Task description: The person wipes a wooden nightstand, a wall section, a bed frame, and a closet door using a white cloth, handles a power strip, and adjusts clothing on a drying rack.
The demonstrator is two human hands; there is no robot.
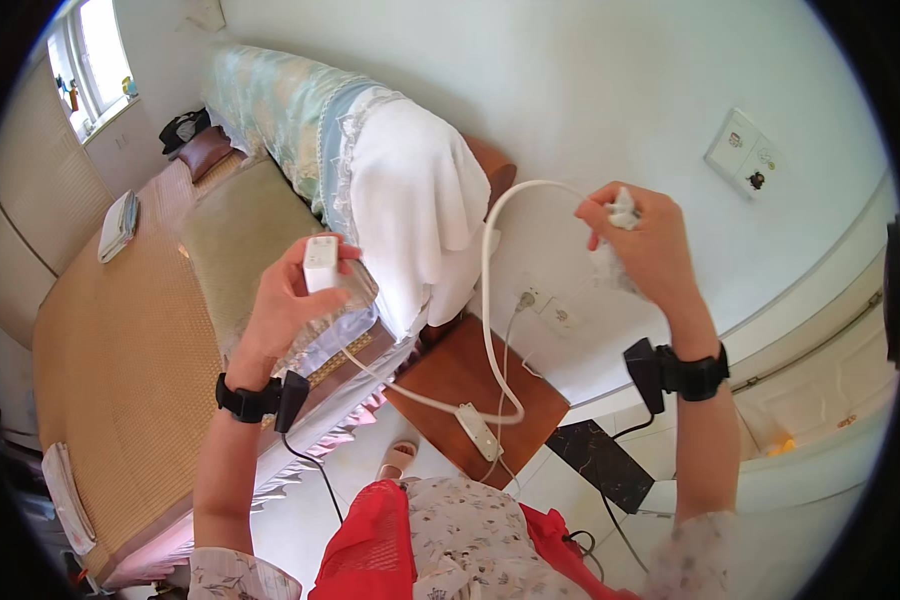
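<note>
1. Bed [130,330] with a woven tan mat fills the view from seven to ten o'clock; folded cloth [120,226] lies on it toward ten, and an olive-grey cushion [245,235] sits nearer the middle.
2. Toward eleven o'clock, a pale patterned cover [280,110] spans the headboard, with a plain white cloth [410,180] draped over its near end.
3. Switch panel [745,153] is on the wall at two o'clock; a wall socket [527,299] with a plug in it sits just off centre toward three.
4. Brown stool [435,375] stands at six o'clock, bearing a white power strip [478,432] and thin cords. A dark marbled slab [602,462] lies beside it at five, and a sandalled foot [398,458] shows toward seven.
5. White cable [487,290] hangs between the hands in a wide loop: up past twelve, down in front of the stool, then back toward eight. Its lowest bend overlaps the power strip in view; whether they touch, I cannot tell.
6. Left hand [288,290], toward nine, has thumb and fingers closed round a white block [321,262], smooth, boxy and round-cornered, with small marks near its top.
7. Right hand [650,240], toward two, has its fingers curled tight on a crumpled white wad [625,208]; how the cable's end sits there is hidden.
</note>
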